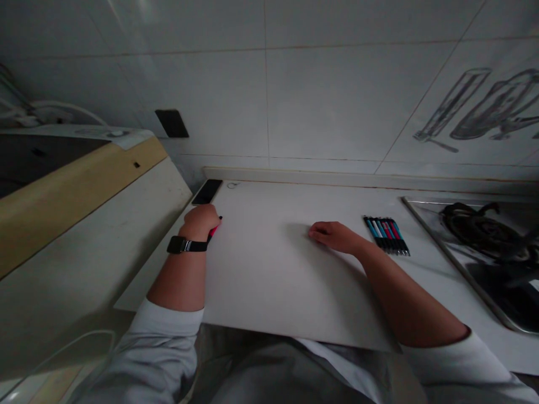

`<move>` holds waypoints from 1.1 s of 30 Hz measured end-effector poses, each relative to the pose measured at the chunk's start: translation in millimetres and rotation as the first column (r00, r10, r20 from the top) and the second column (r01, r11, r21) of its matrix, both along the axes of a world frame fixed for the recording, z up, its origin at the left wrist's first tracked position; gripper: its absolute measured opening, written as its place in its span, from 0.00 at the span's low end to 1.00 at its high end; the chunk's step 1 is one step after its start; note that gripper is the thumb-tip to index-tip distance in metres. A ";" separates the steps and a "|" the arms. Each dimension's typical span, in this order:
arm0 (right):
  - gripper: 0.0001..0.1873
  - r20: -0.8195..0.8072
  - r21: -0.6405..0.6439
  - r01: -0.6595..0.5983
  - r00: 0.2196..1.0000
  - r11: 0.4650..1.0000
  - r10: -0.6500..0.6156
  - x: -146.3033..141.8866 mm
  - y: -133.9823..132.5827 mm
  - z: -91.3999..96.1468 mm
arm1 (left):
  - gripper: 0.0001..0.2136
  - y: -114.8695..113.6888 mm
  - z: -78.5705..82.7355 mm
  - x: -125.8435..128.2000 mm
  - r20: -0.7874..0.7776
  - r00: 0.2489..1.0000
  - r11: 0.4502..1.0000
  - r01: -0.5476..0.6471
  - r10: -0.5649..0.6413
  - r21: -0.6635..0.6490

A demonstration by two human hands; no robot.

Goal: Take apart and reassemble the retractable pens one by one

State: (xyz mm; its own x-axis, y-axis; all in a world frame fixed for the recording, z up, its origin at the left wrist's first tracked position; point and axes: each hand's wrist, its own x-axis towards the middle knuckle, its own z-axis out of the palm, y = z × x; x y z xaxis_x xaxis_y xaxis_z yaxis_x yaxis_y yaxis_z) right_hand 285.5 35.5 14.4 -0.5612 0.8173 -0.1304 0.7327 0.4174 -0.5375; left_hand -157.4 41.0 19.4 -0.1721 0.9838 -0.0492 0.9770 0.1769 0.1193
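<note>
My left hand (202, 217) is closed at the left side of the white countertop, with a black watch on its wrist. A red and black pen (215, 229) shows along its right side, partly hidden by the hand and wrist; the fingers seem wrapped round it. My right hand (334, 237) rests on the middle of the counter, its fingers curled in loosely, with nothing visible in them. To its right lies a row of several pens (386, 234) side by side, in blue, white and red with black grips.
A dark phone (207, 192) lies beyond my left hand, near a small thin ring (232, 185). On the right, a gas stove (455, 252) is set into the counter. A bulky white appliance with a tan edge (96, 185) stands at the left. A tiled wall (320, 106) closes the back.
</note>
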 end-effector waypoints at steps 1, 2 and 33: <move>0.20 0.002 0.000 0.001 1.000 1.000 -0.001 -0.2 0.0 0.0 | 0.12 0.6 2.1 4.2 -0.066 0.996 0.995 -0.061 0.056 -0.079; 0.20 0.005 0.002 0.002 1.000 1.000 -0.002 -0.5 -0.2 0.3 | 0.12 1.0 3.8 8.9 -0.103 0.993 0.992 -0.071 0.060 -0.107; 0.22 -0.295 -0.076 -0.091 0.953 0.993 0.064 -36.4 -15.7 -10.5 | 0.08 -42.9 -10.0 183.2 0.203 0.520 0.555 0.732 -0.830 0.396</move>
State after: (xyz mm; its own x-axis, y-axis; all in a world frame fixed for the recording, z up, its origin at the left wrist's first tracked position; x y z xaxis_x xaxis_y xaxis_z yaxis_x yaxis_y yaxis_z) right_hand 249.1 19.8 3.9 -0.6466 0.7625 -0.0210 0.5062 0.4083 -0.7597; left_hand 25.7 -1.9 9.4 0.6520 0.6918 0.3104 0.5848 -0.7194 0.3749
